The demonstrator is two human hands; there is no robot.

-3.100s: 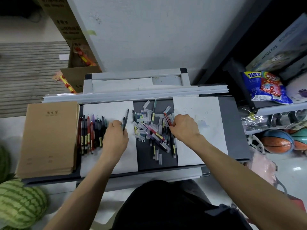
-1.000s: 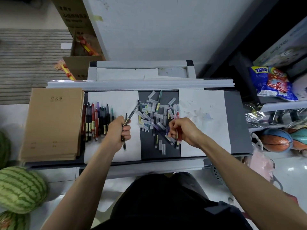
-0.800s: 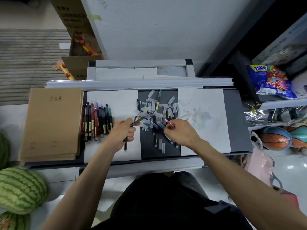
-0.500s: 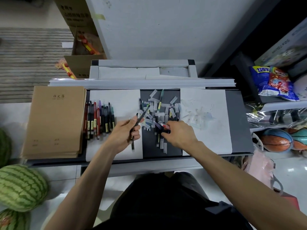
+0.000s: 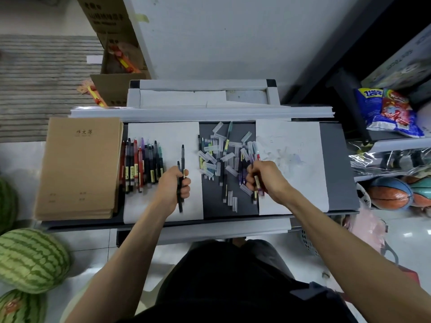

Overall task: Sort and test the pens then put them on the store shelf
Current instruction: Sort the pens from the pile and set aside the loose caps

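Observation:
My left hand [image 5: 173,186] grips two dark pens [image 5: 181,159] upright over the left white sheet [image 5: 163,134]. A row of several sorted pens [image 5: 141,164], red, black and purple, lies on that sheet's left side. In the dark middle strip sits a loose pile of pens and clear caps [image 5: 221,157]. At the pile's right edge my right hand [image 5: 268,177] grips a red pen [image 5: 257,183], maybe with a purple one beside it. The right white sheet [image 5: 291,141] carries faint test scribbles.
A stack of brown notebooks [image 5: 79,166] lies at the shelf's left end. Watermelons [image 5: 30,259] sit on the floor at the left. Snack bags [image 5: 387,110] and basketballs [image 5: 389,193] fill the shelves on the right. Cardboard boxes [image 5: 112,43] stand behind.
My right hand has drawn a red pen from the pile and moved right to the edge of the right sheet. My left hand has turned its dark pens from slanted to upright.

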